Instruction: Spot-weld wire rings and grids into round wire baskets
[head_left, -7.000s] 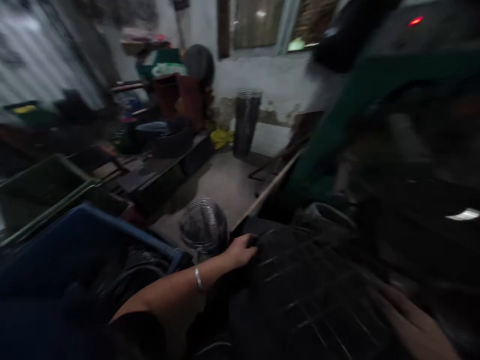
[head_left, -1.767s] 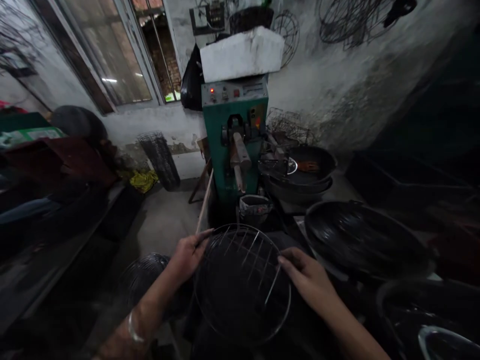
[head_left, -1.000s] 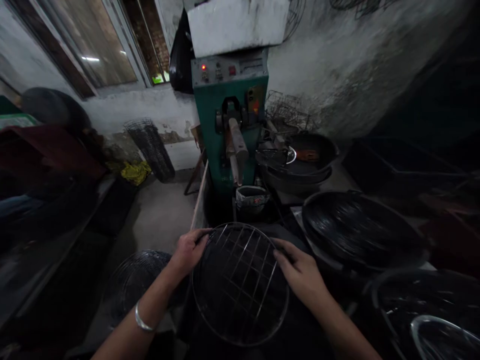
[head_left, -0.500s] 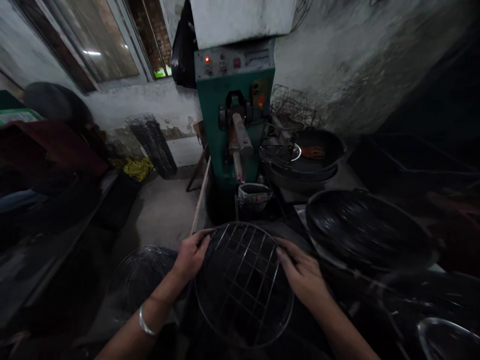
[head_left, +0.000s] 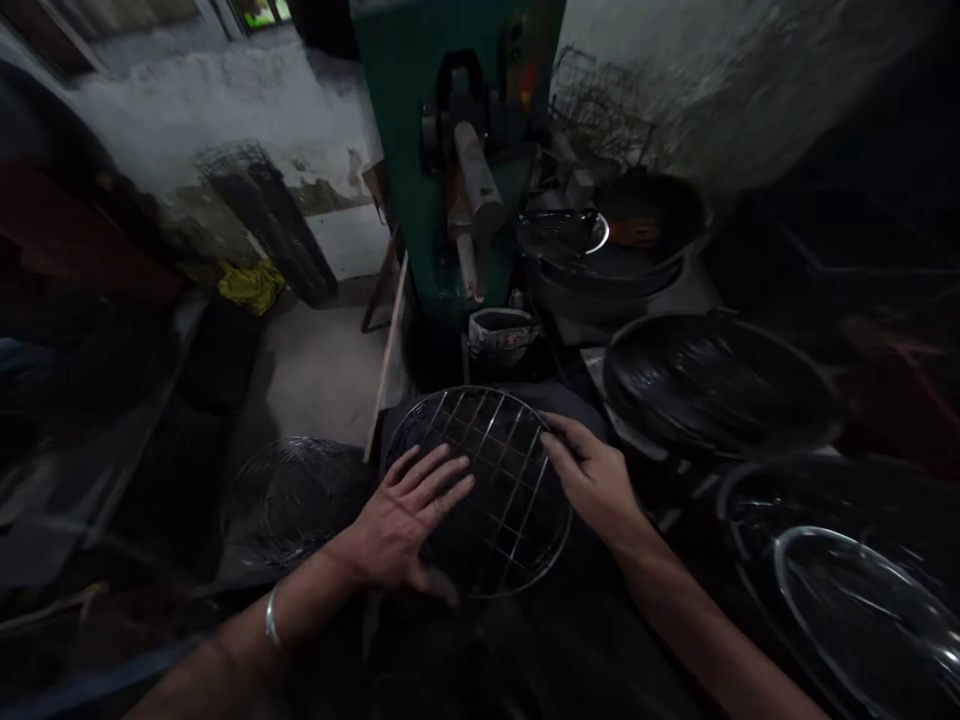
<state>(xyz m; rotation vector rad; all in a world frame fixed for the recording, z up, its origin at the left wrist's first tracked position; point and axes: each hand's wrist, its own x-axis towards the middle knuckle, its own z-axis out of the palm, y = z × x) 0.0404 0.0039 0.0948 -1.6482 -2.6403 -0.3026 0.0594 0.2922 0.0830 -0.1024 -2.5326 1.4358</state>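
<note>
A round wire rack (head_left: 501, 472), a ring crossed by a grid of thin metal rods, lies in front of me over dark cloth. My right hand (head_left: 592, 472) pinches its rim at the upper right, thumb on top. My left hand (head_left: 409, 515), with a silver bangle on the wrist, is spread flat over the left part of the grid and hides some of it. Whether its palm touches the rods I cannot tell. Straight ahead stands a green machine (head_left: 394, 130) with two stubby electrode arms (head_left: 480, 180) pointing towards me.
A small pail (head_left: 501, 335) hangs or stands below the machine arms. Wide dark basins (head_left: 720, 385) stand on the right, one holding metal rings (head_left: 862, 600). On the left are a stack of round wire racks (head_left: 300, 495), a leaning wire bundle (head_left: 274, 225) and a yellow bag (head_left: 251, 285).
My left hand has let go of the rack's rim and moved over the grid with its fingers spread. My right hand keeps its hold. The view has tipped downward.
</note>
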